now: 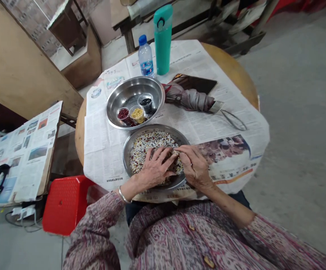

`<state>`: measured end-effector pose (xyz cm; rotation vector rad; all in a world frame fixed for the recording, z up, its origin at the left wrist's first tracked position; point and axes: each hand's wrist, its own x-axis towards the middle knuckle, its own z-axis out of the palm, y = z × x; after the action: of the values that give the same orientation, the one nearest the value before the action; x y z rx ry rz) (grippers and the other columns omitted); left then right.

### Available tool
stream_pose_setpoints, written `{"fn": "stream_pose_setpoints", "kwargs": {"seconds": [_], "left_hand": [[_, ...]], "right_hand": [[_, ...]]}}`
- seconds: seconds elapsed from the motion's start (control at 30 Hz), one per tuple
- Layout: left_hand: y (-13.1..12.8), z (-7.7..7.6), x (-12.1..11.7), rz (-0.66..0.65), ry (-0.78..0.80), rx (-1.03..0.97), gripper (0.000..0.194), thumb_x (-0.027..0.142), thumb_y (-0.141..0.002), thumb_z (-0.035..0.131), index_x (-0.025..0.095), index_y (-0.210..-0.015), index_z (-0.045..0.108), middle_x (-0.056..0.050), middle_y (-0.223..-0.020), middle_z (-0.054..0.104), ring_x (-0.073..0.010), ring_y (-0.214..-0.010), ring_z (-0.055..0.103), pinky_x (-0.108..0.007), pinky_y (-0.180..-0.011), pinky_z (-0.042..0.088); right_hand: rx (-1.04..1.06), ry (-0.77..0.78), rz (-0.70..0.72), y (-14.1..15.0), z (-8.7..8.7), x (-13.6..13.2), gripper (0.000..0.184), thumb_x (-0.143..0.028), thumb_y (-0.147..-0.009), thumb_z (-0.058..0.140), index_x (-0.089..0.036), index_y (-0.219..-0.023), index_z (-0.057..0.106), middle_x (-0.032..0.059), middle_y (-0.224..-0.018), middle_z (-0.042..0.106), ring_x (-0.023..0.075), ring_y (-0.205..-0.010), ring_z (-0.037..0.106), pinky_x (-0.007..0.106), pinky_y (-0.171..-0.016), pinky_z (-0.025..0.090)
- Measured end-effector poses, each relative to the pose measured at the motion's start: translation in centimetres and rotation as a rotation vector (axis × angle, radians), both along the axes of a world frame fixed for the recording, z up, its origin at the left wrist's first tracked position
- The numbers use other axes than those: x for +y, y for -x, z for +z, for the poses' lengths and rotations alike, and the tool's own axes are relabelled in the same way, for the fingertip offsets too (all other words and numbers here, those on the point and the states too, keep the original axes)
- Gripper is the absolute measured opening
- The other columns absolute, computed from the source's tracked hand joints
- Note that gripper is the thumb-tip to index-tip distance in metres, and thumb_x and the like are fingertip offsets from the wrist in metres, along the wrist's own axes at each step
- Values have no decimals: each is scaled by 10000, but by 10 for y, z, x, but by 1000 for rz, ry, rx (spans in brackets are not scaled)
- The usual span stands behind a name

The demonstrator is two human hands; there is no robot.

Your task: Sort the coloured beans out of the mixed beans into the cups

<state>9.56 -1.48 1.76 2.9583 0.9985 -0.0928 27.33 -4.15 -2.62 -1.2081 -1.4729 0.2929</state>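
Note:
My left hand (156, 168) lies over mixed grains and beans (143, 150) in a steel basin (126, 152), its fingers spread and touching them. A silver bangle (123, 195) is on that wrist. My right hand (194, 165) is at the basin's right side, fingers curled and pressed together; what they hold, if anything, is hidden. Behind stands a second steel basin (116, 90), touching or nearly touching the first. In it are clear cups of red beans (123, 113), yellow beans (137, 113) and black beans (146, 102).
Newspaper (101, 150) covers the round table (237, 71). A blue-capped water bottle (146, 58), a teal flask (163, 41), a folded umbrella (189, 96) and a dark phone-like slab (199, 82) stand or lie behind. A red stool (64, 204) and newspaper-covered side table (24, 157) are left.

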Motion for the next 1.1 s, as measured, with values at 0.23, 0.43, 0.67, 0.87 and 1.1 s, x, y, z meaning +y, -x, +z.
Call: {"fn": "stream_pose_setpoints", "kwargs": {"seconds": [0.23, 0.43, 0.67, 0.87, 1.1], "left_hand": [[-7, 5, 48, 152, -56, -14, 568, 554, -1015, 505, 207, -1464, 501, -149, -1556, 484, -348, -1469, 401, -638, -1215, 323], [16, 35, 27, 305, 97, 11, 174, 267, -1044, 508, 186, -1126, 637, -90, -1143, 632, -229, -1096, 621, -376, -959, 565], [5, 26, -3, 98, 279, -89, 244, 328, -1041, 535, 208, -1249, 580, -72, -1174, 620, -208, -1098, 626, -347, -924, 584], [-13, 11, 39, 53, 63, -93, 326, 235, -1047, 471, 216, -1359, 563, -96, -1484, 524, -267, -1379, 455, -461, -1125, 460], [15, 29, 48, 361, -12, 6, 331, 423, -1021, 552, 195, -1256, 605, -125, -1333, 585, -301, -1266, 526, -483, -1057, 497]], "right_hand": [[-3, -1, -7, 0, -1, 1, 268, -237, -1023, 465, -229, -1138, 707, 94, -1054, 707, 247, -1013, 654, 431, -921, 531], [8, 3, -2, 0, 1, 1, 254, -225, -1018, 477, -233, -1132, 704, 83, -1045, 705, 242, -1007, 654, 423, -919, 531], [-12, -8, 4, -1, 0, 0, 253, -206, -1017, 476, -229, -1131, 701, 85, -1038, 702, 237, -1001, 648, 408, -913, 526], [-15, -1, -7, 0, 0, 1, 263, -232, -1019, 473, -239, -1120, 715, 82, -1038, 709, 243, -1003, 654, 419, -926, 521], [3, -10, 2, 0, 2, 1, 246, -218, -1015, 479, -231, -1108, 707, 81, -1034, 707, 235, -995, 657, 409, -916, 525]]}}
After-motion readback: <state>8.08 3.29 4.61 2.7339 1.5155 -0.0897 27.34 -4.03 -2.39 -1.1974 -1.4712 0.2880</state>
